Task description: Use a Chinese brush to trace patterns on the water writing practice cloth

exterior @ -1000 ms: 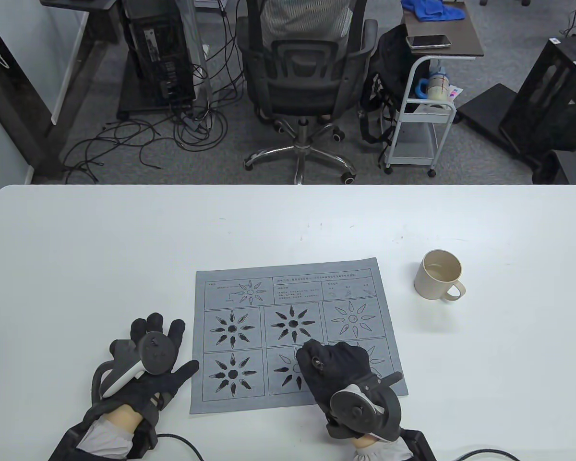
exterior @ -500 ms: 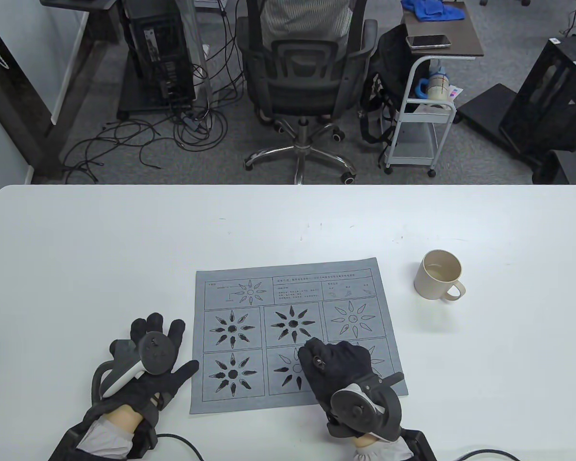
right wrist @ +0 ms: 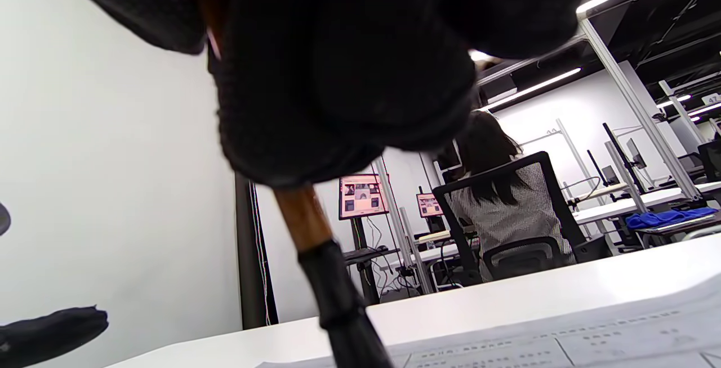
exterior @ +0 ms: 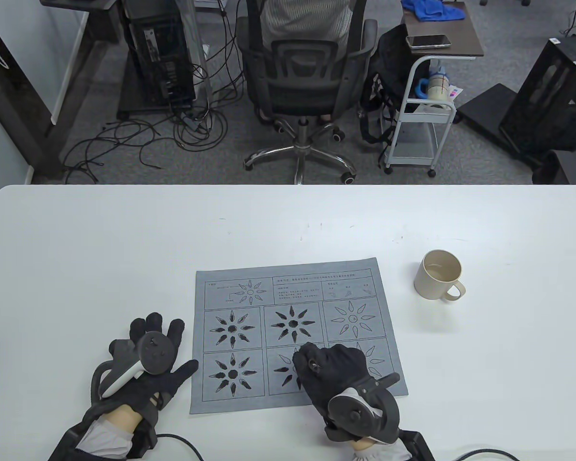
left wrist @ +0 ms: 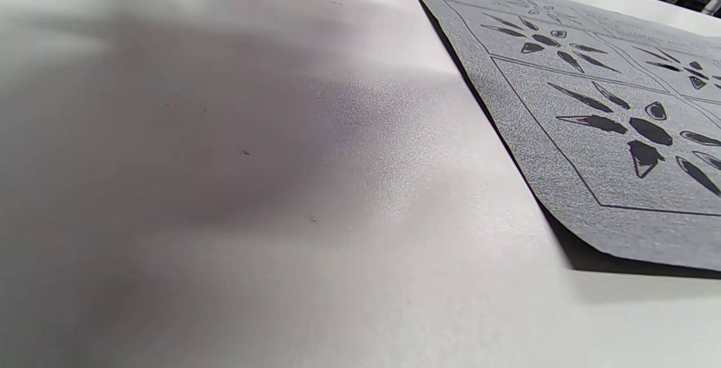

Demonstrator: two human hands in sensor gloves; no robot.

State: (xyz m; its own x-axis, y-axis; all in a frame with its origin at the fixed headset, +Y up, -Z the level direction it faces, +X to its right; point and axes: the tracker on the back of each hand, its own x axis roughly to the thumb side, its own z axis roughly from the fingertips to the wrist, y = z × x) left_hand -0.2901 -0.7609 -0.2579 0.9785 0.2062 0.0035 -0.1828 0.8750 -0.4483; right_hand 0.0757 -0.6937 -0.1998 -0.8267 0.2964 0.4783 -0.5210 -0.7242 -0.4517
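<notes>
The grey water writing cloth [exterior: 249,283] lies flat on the white table [exterior: 125,240], printed with sunburst patterns; three are filled black, and it shows in the left wrist view [left wrist: 563,103]. My right hand [exterior: 329,367] grips the Chinese brush [right wrist: 324,266] and sits over the bottom middle pattern, which is partly filled. The brush's brown shaft and black ferrule point down toward the cloth [right wrist: 563,345]; its tip is hidden. My left hand [exterior: 151,357] rests flat on the table, fingers spread, just left of the cloth.
A beige mug [exterior: 439,274] stands on the table right of the cloth. Beyond the far table edge are an office chair [exterior: 302,81] with a seated person, a small cart [exterior: 425,96] and floor cables.
My right hand has shifted slightly left and toward me over the bottom middle pattern. The left hand has not moved.
</notes>
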